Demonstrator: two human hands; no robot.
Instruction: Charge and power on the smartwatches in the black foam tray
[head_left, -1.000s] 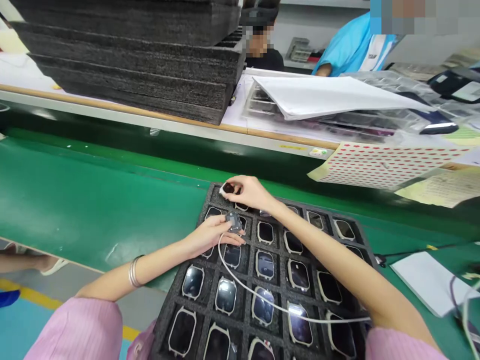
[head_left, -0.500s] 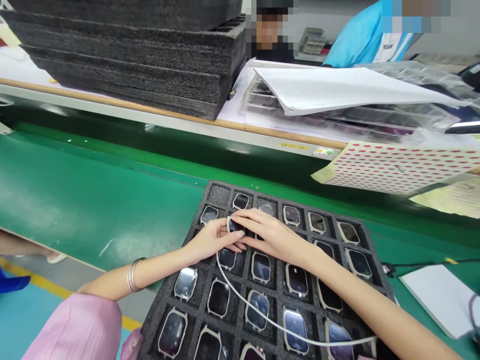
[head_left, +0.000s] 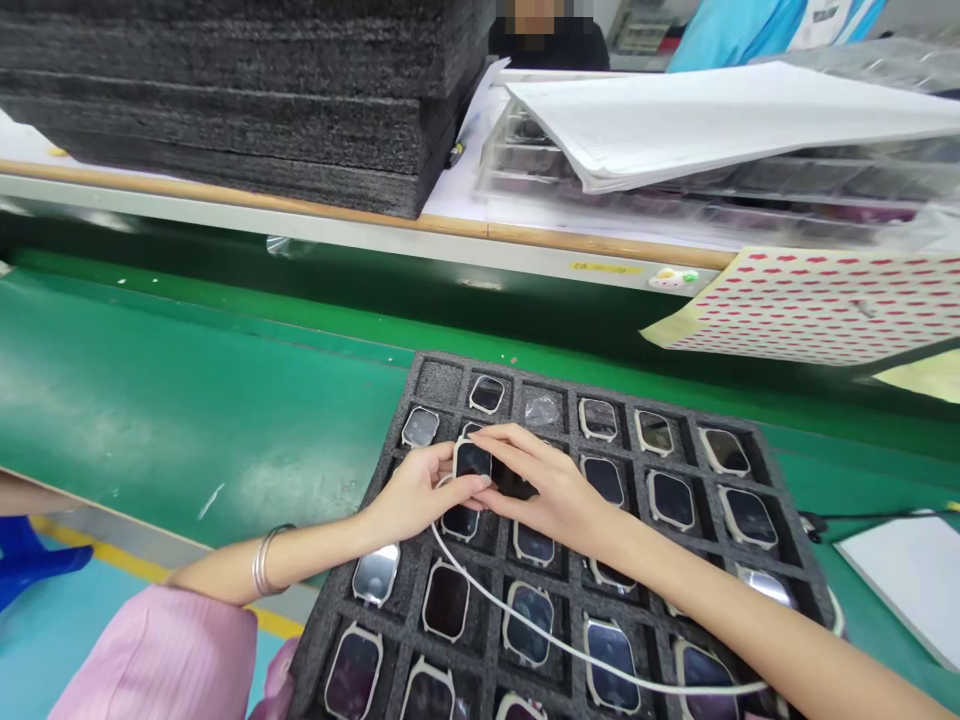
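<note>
Both my hands hold one strapless smartwatch (head_left: pixel 472 459) with a dark screen and a pale metal frame, just above a black foam tray (head_left: pixel 442 380). My left hand (head_left: pixel 412 490) grips it from the left, thumb along its lower edge. My right hand (head_left: pixel 551 485) has its fingers at the watch's top and right side. A white cable (head_left: pixel 517 628) runs from beside my left fingers across the tray to the right; its near end is hidden by the hand. Several similar watch bodies, such as this watch (head_left: pixel 446 600), lie in the tray's square pockets.
Black foam trays (head_left: pixel 300 130) stand stacked on the raised shelf (head_left: pixel 360 220). White papers (head_left: pixel 660 120) lie over clear plastic trays (head_left: pixel 810 185). A lip-print sheet (head_left: pixel 817 300) hangs from the shelf edge. A white pad (head_left: pixel 907 575) lies right of the tray. Two people are beyond the shelf.
The view has shifted slightly, and the tray's right side shows lower and further right. The watch in my hands has turned so its screen faces me more. Both hands keep their hold.
</note>
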